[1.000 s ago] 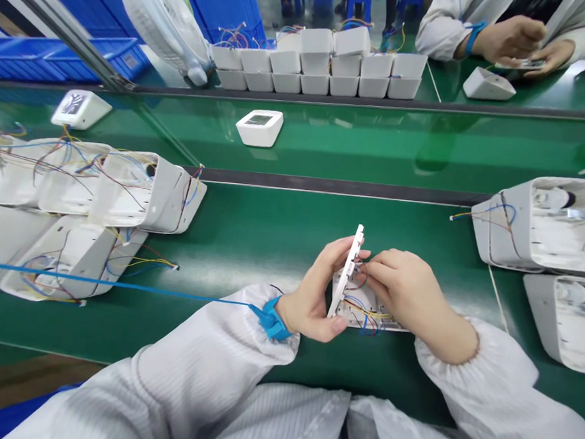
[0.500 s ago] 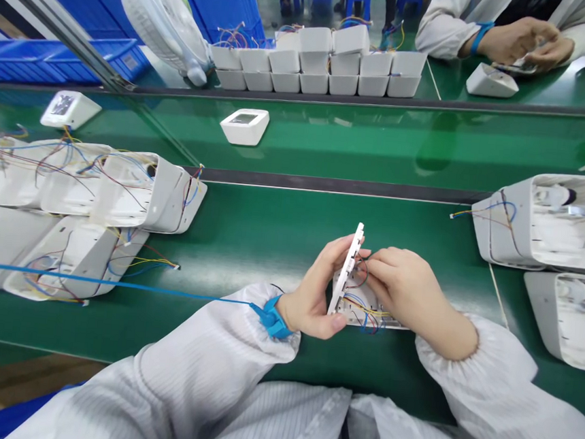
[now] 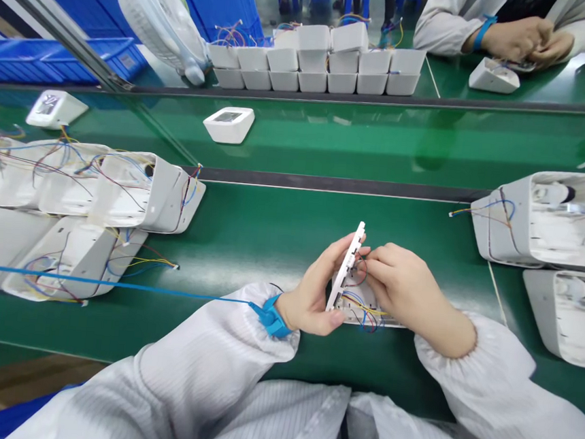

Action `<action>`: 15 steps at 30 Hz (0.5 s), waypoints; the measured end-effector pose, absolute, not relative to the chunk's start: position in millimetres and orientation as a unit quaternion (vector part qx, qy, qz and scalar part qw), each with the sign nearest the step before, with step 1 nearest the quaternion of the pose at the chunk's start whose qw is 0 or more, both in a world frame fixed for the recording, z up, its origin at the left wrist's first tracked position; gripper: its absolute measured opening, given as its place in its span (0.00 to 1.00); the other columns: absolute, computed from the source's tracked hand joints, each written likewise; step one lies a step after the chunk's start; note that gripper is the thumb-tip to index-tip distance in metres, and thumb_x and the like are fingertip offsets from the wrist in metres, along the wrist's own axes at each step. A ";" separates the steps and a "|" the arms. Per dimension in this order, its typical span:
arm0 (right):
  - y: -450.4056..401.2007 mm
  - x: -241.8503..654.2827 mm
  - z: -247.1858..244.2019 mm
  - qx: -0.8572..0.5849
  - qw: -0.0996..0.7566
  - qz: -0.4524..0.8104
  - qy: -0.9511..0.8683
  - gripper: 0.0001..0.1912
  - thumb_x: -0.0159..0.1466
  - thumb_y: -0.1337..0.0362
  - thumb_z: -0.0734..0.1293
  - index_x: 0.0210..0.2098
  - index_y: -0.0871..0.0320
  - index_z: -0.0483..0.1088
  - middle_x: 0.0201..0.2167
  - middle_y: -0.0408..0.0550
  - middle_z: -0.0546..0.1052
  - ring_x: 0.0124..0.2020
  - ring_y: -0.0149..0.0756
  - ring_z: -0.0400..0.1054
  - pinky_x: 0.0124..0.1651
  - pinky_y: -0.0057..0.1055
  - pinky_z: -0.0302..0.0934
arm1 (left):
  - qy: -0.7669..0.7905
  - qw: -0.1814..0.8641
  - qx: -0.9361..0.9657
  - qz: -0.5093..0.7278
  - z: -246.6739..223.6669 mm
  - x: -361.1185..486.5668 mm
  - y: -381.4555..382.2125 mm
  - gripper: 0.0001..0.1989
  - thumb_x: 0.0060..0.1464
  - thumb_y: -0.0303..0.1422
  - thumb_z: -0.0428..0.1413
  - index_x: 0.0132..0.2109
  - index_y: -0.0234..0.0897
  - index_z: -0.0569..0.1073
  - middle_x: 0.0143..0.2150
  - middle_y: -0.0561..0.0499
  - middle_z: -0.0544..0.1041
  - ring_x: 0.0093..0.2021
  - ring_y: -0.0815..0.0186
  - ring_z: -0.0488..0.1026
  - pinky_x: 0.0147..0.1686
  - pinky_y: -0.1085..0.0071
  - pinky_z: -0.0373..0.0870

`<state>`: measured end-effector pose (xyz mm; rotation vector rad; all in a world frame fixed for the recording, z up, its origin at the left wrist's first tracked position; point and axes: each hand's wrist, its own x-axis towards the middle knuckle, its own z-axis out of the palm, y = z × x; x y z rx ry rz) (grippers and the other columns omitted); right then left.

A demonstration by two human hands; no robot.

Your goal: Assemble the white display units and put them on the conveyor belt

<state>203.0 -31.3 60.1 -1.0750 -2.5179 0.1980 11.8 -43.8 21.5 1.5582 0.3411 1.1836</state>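
Note:
My left hand [image 3: 317, 290] grips a thin white panel [image 3: 345, 268] by its edges and holds it steeply tilted, seen nearly edge-on. At the panel's inner side, the fingers of my right hand [image 3: 402, 284] are pinched together on a dark thin wire [image 3: 362, 273]; the wire's end is hidden by the fingertips. Below both hands a white housing [image 3: 380, 320] lies on the green table, partly covered by them. Blue, yellow and red wires [image 3: 364, 304] curl inside it. A blue wrist strap [image 3: 271, 317] circles my left wrist, its cord running left.
White housings [image 3: 151, 193] with loose wires stand in rows at the left, and more housings [image 3: 569, 223] at the right. Two small white units, one a box with a screen [image 3: 229, 125], sit on the raised ledge. Beyond it are stacked white boxes [image 3: 314, 61] and a co-worker's hands [image 3: 536, 43].
The box with the screen and the other small unit on the ledge have slid left. My hands, the panel and the wire keep almost the same pose.

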 end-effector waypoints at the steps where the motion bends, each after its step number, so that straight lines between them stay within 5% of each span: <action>1: -31.2 203.1 59.9 -0.379 0.194 0.072 -0.902 0.14 0.69 0.68 0.58 0.30 0.59 0.71 0.29 0.48 0.72 0.32 0.38 0.60 0.35 0.34 0.52 | 0.143 0.547 0.658 0.497 21.9 12.0 -43.6 0.45 0.53 0.48 0.58 0.70 0.40 0.48 0.69 0.35 0.55 0.63 0.45 0.63 0.60 0.50 0.64; 9: -31.8 201.8 61.0 -0.368 0.201 0.070 -0.905 0.10 0.65 0.72 0.60 0.31 0.60 0.72 0.30 0.48 0.73 0.31 0.38 0.59 0.35 0.35 0.51 | 0.178 0.525 0.685 0.472 25.0 10.0 -42.1 0.43 0.54 0.50 0.56 0.70 0.36 0.51 0.62 0.36 0.67 0.56 0.49 0.70 0.57 0.54 0.66; 15: -32.2 200.8 61.2 -0.377 0.196 0.067 -0.903 0.10 0.64 0.72 0.61 0.29 0.59 0.71 0.29 0.47 0.73 0.31 0.37 0.59 0.35 0.34 0.50 | 0.194 0.500 0.710 0.456 25.5 10.1 -42.8 0.42 0.56 0.50 0.53 0.70 0.35 0.50 0.67 0.35 0.62 0.62 0.46 0.65 0.62 0.53 0.60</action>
